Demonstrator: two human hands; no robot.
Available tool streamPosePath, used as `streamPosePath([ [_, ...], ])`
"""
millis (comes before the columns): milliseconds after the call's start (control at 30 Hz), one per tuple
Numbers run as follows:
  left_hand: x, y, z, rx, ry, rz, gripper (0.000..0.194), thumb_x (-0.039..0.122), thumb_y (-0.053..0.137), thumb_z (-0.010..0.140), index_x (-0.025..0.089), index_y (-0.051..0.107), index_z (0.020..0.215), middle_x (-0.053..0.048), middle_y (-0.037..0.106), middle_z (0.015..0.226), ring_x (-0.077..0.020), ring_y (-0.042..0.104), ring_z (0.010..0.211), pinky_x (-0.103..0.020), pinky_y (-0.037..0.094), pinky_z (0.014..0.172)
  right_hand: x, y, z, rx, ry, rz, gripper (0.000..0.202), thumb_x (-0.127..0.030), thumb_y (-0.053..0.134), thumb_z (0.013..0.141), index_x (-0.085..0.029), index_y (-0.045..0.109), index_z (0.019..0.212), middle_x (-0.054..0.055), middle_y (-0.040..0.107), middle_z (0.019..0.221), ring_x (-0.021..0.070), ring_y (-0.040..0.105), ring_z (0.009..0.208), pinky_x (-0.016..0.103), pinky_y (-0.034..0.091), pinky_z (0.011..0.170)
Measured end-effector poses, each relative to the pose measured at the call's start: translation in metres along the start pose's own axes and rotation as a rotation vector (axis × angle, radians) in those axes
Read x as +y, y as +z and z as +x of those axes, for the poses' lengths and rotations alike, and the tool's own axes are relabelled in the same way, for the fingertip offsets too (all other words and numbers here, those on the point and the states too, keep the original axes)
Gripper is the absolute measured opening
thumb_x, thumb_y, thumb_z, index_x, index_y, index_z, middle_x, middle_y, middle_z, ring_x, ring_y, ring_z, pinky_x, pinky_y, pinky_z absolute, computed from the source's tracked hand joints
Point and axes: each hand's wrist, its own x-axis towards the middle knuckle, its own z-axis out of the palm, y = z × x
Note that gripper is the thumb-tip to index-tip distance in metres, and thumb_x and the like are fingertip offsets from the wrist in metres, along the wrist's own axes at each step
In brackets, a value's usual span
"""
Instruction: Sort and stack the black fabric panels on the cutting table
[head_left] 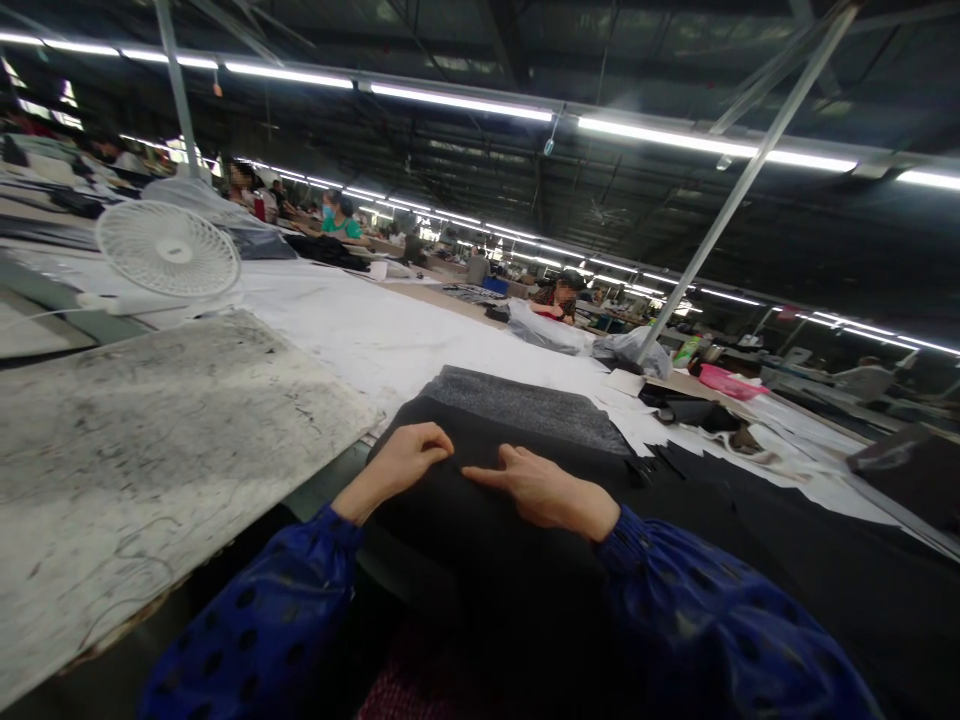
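Black fabric lies over the table edge in front of me and hangs down toward my lap. A dark grey speckled piece lies at its far side. My left hand is at the fabric's left part, thumb and fingertips pressed together; whatever they pinch is too small to make out. Just to the right, my right hand rests on the black fabric, index finger stretched out toward my left fingertips, the other fingers curled. A narrow gap separates the two hands.
A worn, stained board is at the left, with a white fan behind it. White sheeting covers the table beyond. Farther right are a metal pole, a pink basket and dark cloth. Several people sit in the background.
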Motion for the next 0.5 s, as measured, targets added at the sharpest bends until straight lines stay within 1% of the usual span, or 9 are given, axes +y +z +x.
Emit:
streamPosePath([
  [100,-0.001,0.001,0.001,-0.006,0.005,0.002,0.017,0.019,0.051,0.073,0.018,0.067,0.077,-0.002,0.068,0.082,-0.0166,0.061,0.082,-0.028,0.046,0.077,0.001,-0.004,0.002,-0.011,-0.026,-0.019,0.076,-0.001,0.046,0.077,-0.037,0.034,0.143,0.008,0.048,0.092,0.018,0.049,0.077,0.032,0.045,0.074],
  [233,0.003,0.001,0.001,-0.009,-0.01,0.022,0.017,0.024,0.052,0.074,0.018,0.067,0.076,-0.002,0.068,0.081,-0.0172,0.061,0.08,-0.027,0.047,0.074,-0.001,-0.005,0.011,0.001,-0.034,-0.003,0.078,-0.001,0.047,0.076,-0.042,0.033,0.142,0.007,0.051,0.095,0.0155,0.051,0.071,0.031,0.045,0.069],
  [300,0.007,0.001,0.001,-0.005,-0.03,0.051,0.019,0.029,0.051,0.075,0.018,0.067,0.076,-0.002,0.068,0.08,-0.0177,0.061,0.078,-0.027,0.046,0.071,0.004,-0.007,0.013,-0.016,-0.073,0.07,0.079,-0.001,0.046,0.076,-0.043,0.031,0.142,0.005,0.052,0.098,0.0136,0.052,0.071,0.029,0.046,0.07],
  [333,0.008,0.001,0.001,-0.001,-0.042,0.069,0.021,0.031,0.051,0.076,0.018,0.067,0.076,-0.002,0.068,0.079,-0.0179,0.061,0.078,-0.027,0.046,0.071,0.011,-0.009,0.012,-0.011,-0.11,0.155,0.079,-0.001,0.045,0.077,-0.041,0.03,0.143,0.004,0.054,0.1,0.0128,0.053,0.073,0.028,0.046,0.072],
  [400,0.01,0.001,0.002,0.003,-0.057,0.089,0.023,0.034,0.049,0.077,0.019,0.067,0.076,-0.002,0.068,0.079,-0.0182,0.061,0.077,-0.027,0.045,0.07,0.031,-0.011,0.001,0.061,-0.156,0.364,0.07,-0.004,0.042,0.081,-0.035,0.033,0.143,0.002,0.057,0.104,0.0119,0.056,0.082,0.025,0.046,0.078],
  [467,0.011,0.002,0.003,-0.003,-0.057,0.082,0.025,0.037,0.049,0.078,0.019,0.066,0.076,-0.002,0.068,0.079,-0.0188,0.061,0.078,-0.027,0.045,0.07,0.061,-0.008,-0.019,0.151,-0.103,0.473,0.052,-0.009,0.043,0.086,-0.027,0.046,0.135,0.003,0.06,0.109,0.0134,0.057,0.093,0.026,0.046,0.083],
  [500,0.012,0.002,0.003,-0.008,-0.053,0.073,0.026,0.039,0.049,0.078,0.019,0.066,0.076,-0.001,0.068,0.079,-0.0192,0.061,0.078,-0.027,0.045,0.07,0.077,-0.004,-0.033,0.166,-0.04,0.46,0.044,-0.013,0.045,0.087,-0.024,0.054,0.128,0.004,0.061,0.11,0.0151,0.057,0.096,0.028,0.045,0.085],
])
